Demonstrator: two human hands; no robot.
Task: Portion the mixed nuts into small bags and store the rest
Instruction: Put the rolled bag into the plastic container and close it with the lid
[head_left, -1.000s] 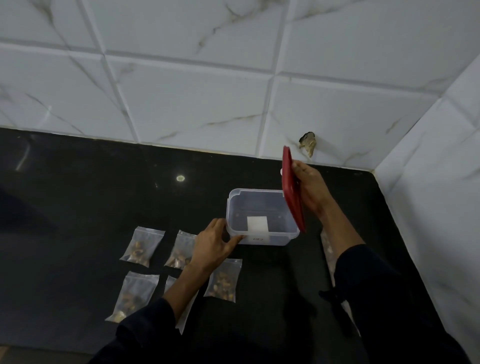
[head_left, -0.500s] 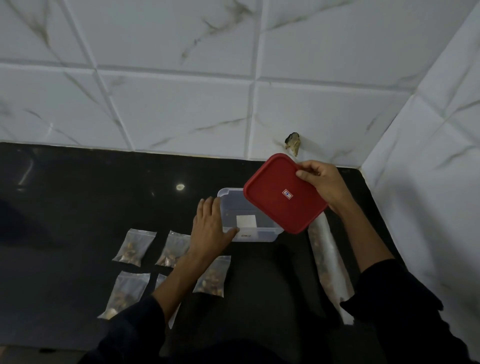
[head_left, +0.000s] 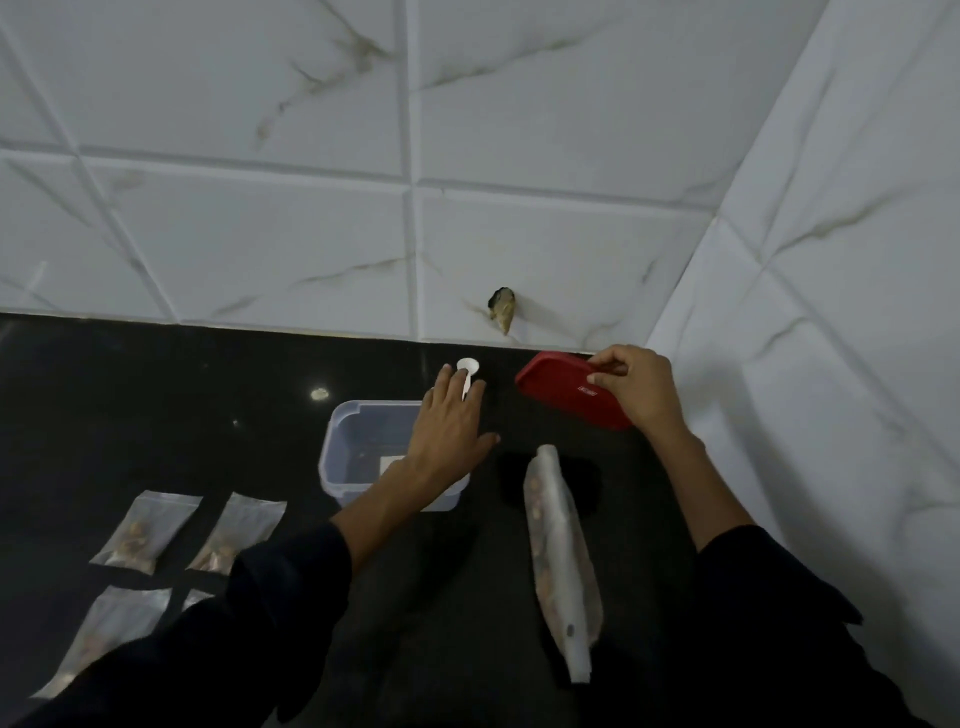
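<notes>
In the head view, a black counter (head_left: 156, 405) meets a wall of white marble-pattern tiles (head_left: 249, 234) at the back and on the right side.

The left hand (head_left: 447, 431) reaches forward over the far right corner of a clear plastic container (head_left: 353, 457), which stands open on the counter. The fingers (head_left: 441, 384) of this hand are stretched out straight and released, and they touch the handle of a small white spoon (head_left: 468, 370) that lies on the counter just behind the container. I cannot tell if the spoon is lifted from the counter or not.

The right hand (head_left: 636, 389) holds a red lid (head_left: 566, 395) at its right edge, with the fingers curled over the top of it. The lid is near the back wall, to the right of the spoon, and it is tilted a little.

A long bag of mixed nuts (head_left: 558, 551) lies on the counter between the two arms, in front of the lid and to the right of the container.

Four small bags (head_left: 145, 530) with nuts inside lie flat at the left, in two rows; the dark sleeve (head_left: 270, 597) of the left arm partly covers the nearer ones.

A chipped hole (head_left: 502, 307) shows in the tile behind the lid.
</notes>
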